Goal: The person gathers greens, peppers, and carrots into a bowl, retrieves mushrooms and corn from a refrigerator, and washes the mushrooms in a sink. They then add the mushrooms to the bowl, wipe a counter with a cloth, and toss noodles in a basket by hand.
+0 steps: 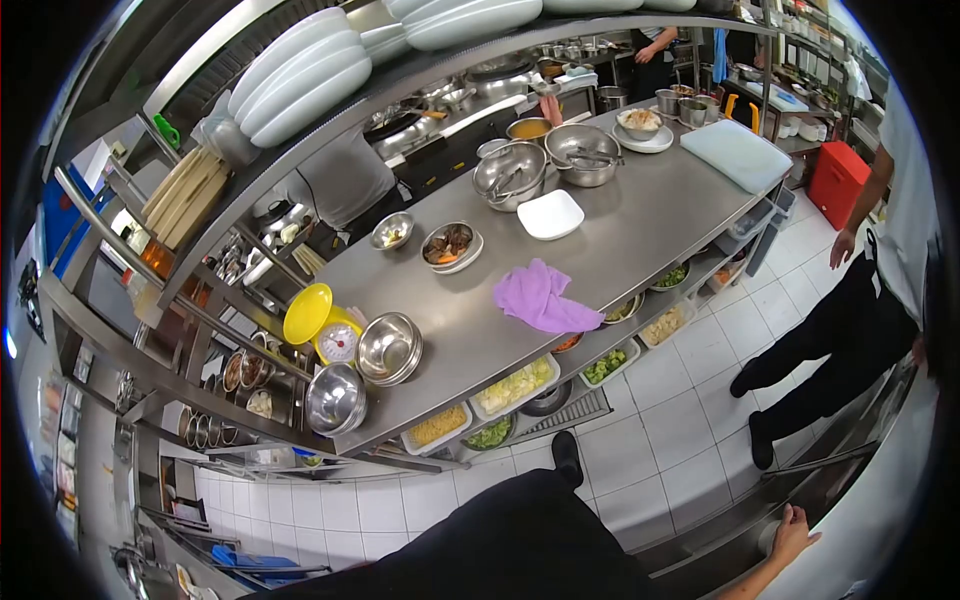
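Note:
My right hand [790, 537] is low at the right, beside a steel edge and a pale surface. Its fingers are loosely bent and apart, with nothing showing between them. A pale rounded thing [768, 537] lies close against its left side, partly covered by the hand. My left hand is out of view. In front of me on the steel table [440, 350] lie a crumpled purple cloth [545, 297], a white square dish [551, 215], steel mixing bowls [583, 155], a bowl of dark food [450, 245] and a yellow scale [338, 341] beside stacked steel bowls [389, 348].
Under the table, tubs hold cut vegetables [515, 386]. White plates [300, 80] stack on the overhead shelf. A pale cutting board [735, 155] lies at the table's far right. A person in dark trousers [830, 345] stands at right, near a red box [838, 183]; another [350, 180] is across the table.

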Demonstrator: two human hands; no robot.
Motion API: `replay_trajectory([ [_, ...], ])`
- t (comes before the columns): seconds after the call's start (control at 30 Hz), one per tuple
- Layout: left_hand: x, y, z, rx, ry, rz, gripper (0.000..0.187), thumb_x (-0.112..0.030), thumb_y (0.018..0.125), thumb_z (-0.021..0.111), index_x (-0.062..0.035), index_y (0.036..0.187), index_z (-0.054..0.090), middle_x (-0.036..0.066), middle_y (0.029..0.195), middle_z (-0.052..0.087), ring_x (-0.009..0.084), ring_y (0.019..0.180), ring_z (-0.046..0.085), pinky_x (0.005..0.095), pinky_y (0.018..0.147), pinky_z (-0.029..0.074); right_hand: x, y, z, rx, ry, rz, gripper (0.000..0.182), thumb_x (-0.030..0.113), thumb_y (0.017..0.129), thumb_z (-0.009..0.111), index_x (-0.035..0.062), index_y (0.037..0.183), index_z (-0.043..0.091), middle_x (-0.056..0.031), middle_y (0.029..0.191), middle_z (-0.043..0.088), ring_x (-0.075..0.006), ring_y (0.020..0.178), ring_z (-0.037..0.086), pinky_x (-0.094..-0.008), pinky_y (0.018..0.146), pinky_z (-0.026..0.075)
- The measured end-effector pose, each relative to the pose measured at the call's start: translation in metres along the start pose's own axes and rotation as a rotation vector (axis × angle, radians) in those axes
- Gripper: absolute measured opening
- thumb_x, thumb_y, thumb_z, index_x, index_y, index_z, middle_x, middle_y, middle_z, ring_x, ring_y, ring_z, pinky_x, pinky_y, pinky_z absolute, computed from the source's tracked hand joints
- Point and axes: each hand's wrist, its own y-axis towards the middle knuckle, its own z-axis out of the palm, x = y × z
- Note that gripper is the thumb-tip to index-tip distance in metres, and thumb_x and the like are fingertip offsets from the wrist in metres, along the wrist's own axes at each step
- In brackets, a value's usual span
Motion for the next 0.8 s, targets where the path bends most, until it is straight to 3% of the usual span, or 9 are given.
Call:
replay_trajectory([
  [0.17, 0.010, -0.011, -0.001, 0.021, -0.031, 0.049, 0.045, -0.038, 0.086, 0.064, -0.0019, 0.111, 0.070, 0.017, 0.112, 0.070, 0.0341, 0.099, 0.066, 0.0425, 0.086, 0.050, -0.011, 0.001, 0.005, -0.031, 0.035, -0.028, 0.043, 0.047, 0.096, 0.052, 0.0098, 0.108, 0.070, -0.0128, 0.074, 0.070, -0.0341, 0.082, 0.067, -0.0555, 0.118, 0.012],
  [0.6, 0.048, 0.006, 0.041, 0.056, -0.276, -0.022, 0.046, -0.039, 0.092, 0.059, -0.0122, 0.128, 0.062, 0.008, 0.123, 0.066, 0.0255, 0.110, 0.061, 0.0441, 0.089, 0.052, -0.001, -0.001, 0.005, -0.022, 0.012, 0.007, 0.044, 0.049, 0.095, 0.053, 0.0106, 0.106, 0.071, -0.0111, 0.069, 0.069, -0.0317, 0.082, 0.067, -0.0551, 0.118, 0.012],
  [0.73, 0.074, 0.027, 0.038, 0.085, -0.325, -0.135, 0.047, -0.040, 0.093, 0.057, -0.0154, 0.134, 0.060, 0.005, 0.126, 0.065, 0.0229, 0.113, 0.060, 0.0446, 0.090, 0.052, 0.009, -0.005, -0.011, -0.015, -0.007, -0.007, 0.045, 0.049, 0.095, 0.053, 0.0101, 0.106, 0.072, -0.0113, 0.069, 0.068, -0.0319, 0.083, 0.067, -0.0555, 0.117, 0.011],
  [0.8, 0.066, 0.029, 0.005, -0.035, -0.165, -0.249, 0.048, -0.040, 0.094, 0.057, -0.0170, 0.136, 0.059, 0.004, 0.128, 0.064, 0.0216, 0.115, 0.059, 0.0448, 0.090, 0.053, 0.000, 0.000, -0.002, -0.022, -0.001, -0.007, 0.045, 0.049, 0.095, 0.052, 0.0101, 0.107, 0.072, -0.0111, 0.073, 0.069, -0.0317, 0.084, 0.067, -0.0565, 0.117, 0.010],
])
